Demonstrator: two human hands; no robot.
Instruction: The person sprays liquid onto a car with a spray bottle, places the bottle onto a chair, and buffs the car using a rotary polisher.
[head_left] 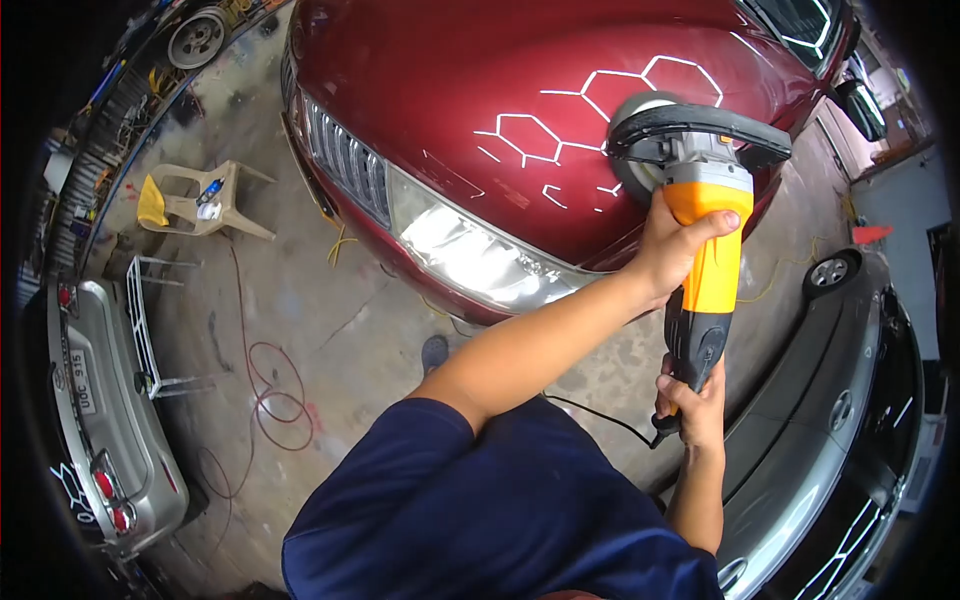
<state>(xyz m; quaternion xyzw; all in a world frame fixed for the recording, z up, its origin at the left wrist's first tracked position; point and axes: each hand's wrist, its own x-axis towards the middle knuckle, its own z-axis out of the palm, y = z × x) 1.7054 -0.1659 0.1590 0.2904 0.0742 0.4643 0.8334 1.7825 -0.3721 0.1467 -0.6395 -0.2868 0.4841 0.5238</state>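
Note:
A yellow-and-black car polisher (712,260) spans from my hands to the glossy red hood (450,100). Its round pad (632,140) lies against the hood's paint, partly hidden by the black loop handle (700,122). My left hand (680,245) is wrapped around the yellow body just behind the grey metal head. Further back, my right hand (695,400) grips the black rear end, where the power cord (605,413) comes out. Below the hood's edge sits the car's headlight (470,250), shining with reflected light.
To the right, a grey car (800,440) is parked close by. A silver car (130,420) stands at the left, near a white metal rack (145,325). A beige plastic chair (235,215) holds a yellow cloth (152,203) and a bottle. A red hose (285,400) coils on the floor.

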